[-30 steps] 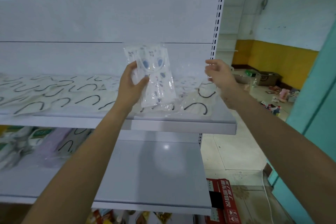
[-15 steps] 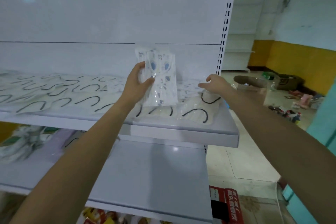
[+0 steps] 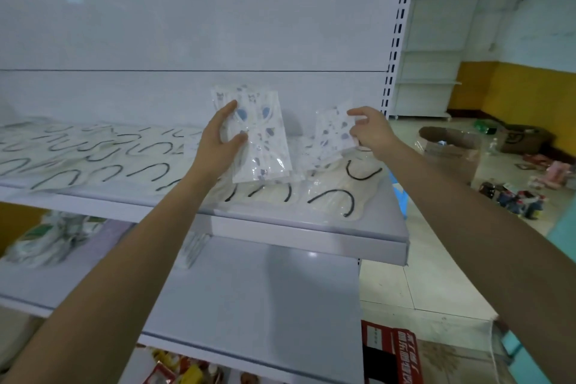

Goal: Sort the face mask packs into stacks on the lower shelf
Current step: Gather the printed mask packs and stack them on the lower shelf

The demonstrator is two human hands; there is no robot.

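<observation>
My left hand holds a clear pack of white masks with blue prints upright above the upper shelf. My right hand pinches a second, smaller blue-printed mask pack and lifts it off the right end of that shelf. Cream mask packs with black ear loops lie spread across the upper shelf. The lower shelf carries a pile of mask packs at its left end and a thin pack near the middle.
The white slotted upright bounds the shelving on the right. A red carton stands on the floor by the shelf foot. Boxes and scattered goods litter the tiled floor at right. Colourful packets show below the lower shelf.
My right hand reached down to the shelf's right end, closed on a printed pack and raised it. My left hand kept its pack upright.
</observation>
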